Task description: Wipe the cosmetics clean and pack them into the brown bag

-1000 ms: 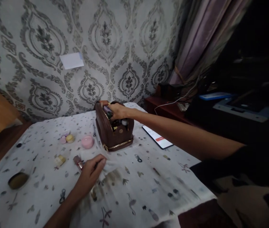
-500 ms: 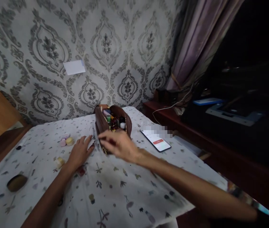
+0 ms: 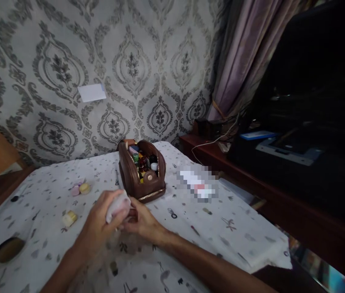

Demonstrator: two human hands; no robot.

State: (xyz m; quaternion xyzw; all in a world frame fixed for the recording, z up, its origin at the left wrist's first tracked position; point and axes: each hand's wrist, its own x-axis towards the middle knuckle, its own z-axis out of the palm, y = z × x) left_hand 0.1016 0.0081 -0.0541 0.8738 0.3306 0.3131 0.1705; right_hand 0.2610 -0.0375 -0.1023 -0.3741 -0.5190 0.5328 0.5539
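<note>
My left hand (image 3: 101, 213) is closed round a whitish, pinkish item (image 3: 119, 206), which is blurred. Pressed close beside it, my right hand (image 3: 140, 219) has its fingers bent together at the item's right side; what they pinch is too small to name. Just beyond both hands stands a brown leather bag (image 3: 142, 187), unzipped, with several small bottles (image 3: 143, 162) inside, one white-capped and one green.
A patterned white cloth (image 3: 191, 240) covers the table. On the left lie pink and yellow round pieces (image 3: 84, 188), a yellowish piece (image 3: 69, 219) and a dark oval object (image 3: 9, 249). A blurred-out phone (image 3: 197, 185) lies right of the bag.
My hands have come together nearer the front, and the whitish item now shows in my left hand. My right hand has left the bag's front. The view has shifted slightly.
</note>
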